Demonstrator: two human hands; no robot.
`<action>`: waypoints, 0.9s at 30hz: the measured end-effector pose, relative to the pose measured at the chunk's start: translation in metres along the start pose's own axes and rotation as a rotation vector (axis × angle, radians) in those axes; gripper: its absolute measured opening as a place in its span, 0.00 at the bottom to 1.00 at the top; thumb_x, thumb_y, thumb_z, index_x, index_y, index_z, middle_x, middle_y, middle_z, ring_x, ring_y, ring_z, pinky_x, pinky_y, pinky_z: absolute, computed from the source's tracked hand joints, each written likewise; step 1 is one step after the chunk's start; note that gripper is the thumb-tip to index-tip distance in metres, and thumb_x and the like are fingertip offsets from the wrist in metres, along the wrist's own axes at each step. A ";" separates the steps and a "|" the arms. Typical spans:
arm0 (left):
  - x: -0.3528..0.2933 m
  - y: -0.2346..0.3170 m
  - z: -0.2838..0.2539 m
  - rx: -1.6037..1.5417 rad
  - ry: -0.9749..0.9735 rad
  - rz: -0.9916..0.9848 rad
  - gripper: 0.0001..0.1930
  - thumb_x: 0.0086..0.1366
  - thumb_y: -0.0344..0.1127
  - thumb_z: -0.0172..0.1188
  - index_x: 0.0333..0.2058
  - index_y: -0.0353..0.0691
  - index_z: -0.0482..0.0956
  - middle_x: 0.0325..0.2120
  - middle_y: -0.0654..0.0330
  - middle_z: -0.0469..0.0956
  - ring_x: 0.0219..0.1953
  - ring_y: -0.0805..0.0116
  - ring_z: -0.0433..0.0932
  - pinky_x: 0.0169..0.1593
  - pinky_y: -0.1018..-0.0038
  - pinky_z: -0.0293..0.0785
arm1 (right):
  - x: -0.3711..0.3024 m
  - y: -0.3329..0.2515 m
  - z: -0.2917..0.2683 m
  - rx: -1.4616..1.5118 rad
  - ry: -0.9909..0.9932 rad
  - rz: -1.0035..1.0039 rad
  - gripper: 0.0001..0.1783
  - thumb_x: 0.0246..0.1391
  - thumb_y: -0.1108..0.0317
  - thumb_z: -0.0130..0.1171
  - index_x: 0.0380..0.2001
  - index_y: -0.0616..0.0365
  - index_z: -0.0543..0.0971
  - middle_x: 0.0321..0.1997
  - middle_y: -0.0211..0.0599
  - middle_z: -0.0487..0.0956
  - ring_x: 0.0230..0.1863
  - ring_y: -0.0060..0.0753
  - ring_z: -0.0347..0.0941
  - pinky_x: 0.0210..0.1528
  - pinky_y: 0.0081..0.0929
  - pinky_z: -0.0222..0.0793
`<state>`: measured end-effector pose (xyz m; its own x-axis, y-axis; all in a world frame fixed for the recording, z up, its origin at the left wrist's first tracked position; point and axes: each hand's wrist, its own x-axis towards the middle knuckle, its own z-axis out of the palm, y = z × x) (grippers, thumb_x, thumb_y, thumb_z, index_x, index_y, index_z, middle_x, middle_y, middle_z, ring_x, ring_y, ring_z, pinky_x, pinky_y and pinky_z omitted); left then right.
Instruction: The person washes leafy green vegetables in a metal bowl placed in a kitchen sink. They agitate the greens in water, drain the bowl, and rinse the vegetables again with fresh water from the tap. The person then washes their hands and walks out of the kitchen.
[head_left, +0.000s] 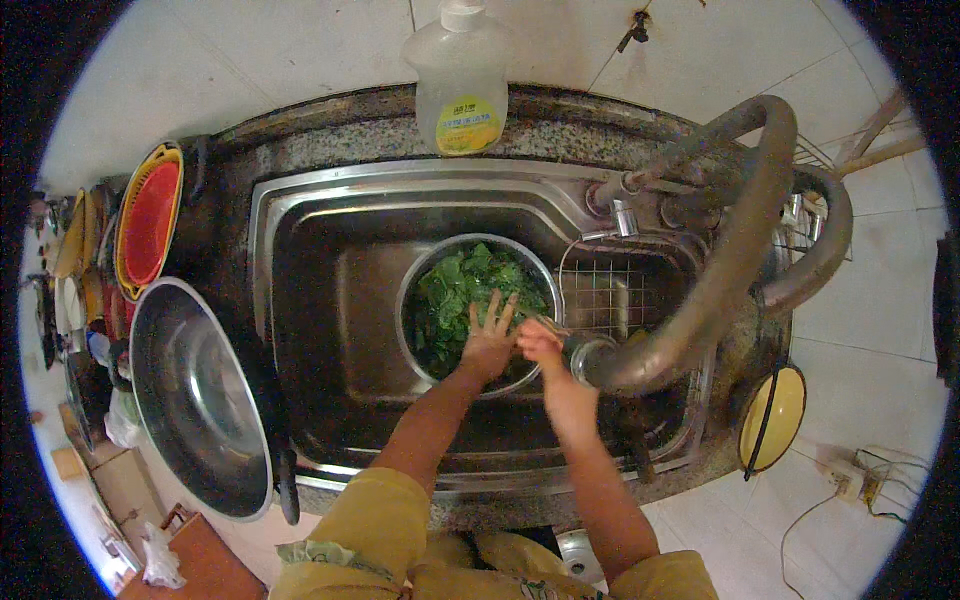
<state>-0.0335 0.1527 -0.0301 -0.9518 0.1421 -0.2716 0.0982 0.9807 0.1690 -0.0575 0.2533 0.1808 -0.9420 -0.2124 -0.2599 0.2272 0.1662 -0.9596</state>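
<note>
In the sink point(345, 300) stands a round metal bowl point(408, 285) filled with wet leafy greens point(470, 280). My left hand point(490, 338) lies on the greens with its fingers spread and nothing gripped. At the bowl's right rim is my right hand point(545, 350), its fingers drawn together and slightly blurred; what they hold, if anything, I cannot make out. Just right of that hand is the mouth of a thick curved faucet hose point(690, 330), close to my fingers.
A wire rack point(605, 290) sits at the sink's right. A wok point(200, 400) and red and yellow baskets point(150, 220) are on the left. Behind the sink stands a plastic bottle point(460, 80). The faucet base point(622, 205) is at the back; a yellow container point(775, 420) is at the right.
</note>
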 end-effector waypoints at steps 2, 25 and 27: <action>-0.004 -0.004 -0.034 -0.129 -0.013 0.049 0.31 0.64 0.54 0.50 0.65 0.65 0.54 0.69 0.54 0.33 0.69 0.43 0.32 0.62 0.34 0.35 | 0.019 -0.002 -0.020 0.215 0.113 0.183 0.17 0.58 0.75 0.53 0.51 0.66 0.71 0.49 0.45 0.75 0.47 0.37 0.74 0.50 0.29 0.71; 0.007 -0.003 -0.097 -0.183 0.129 -0.191 0.37 0.61 0.53 0.54 0.66 0.58 0.51 0.69 0.53 0.35 0.68 0.37 0.34 0.62 0.35 0.30 | 0.132 0.021 -0.047 0.321 -0.066 -0.110 0.19 0.57 0.79 0.42 0.53 0.70 0.66 0.58 0.48 0.68 0.61 0.41 0.64 0.62 0.32 0.64; 0.016 -0.003 -0.074 -0.124 0.086 -0.164 0.36 0.62 0.61 0.47 0.66 0.59 0.51 0.69 0.53 0.34 0.68 0.38 0.31 0.61 0.32 0.29 | 0.117 -0.030 -0.044 0.888 -0.011 0.290 0.21 0.54 0.84 0.44 0.53 0.70 0.65 0.57 0.47 0.69 0.60 0.41 0.65 0.61 0.32 0.66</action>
<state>-0.0708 0.1425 0.0352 -0.9739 -0.0356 -0.2241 -0.0918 0.9650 0.2456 -0.1857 0.2655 0.1836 -0.8174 -0.2878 -0.4991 0.5632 -0.5813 -0.5872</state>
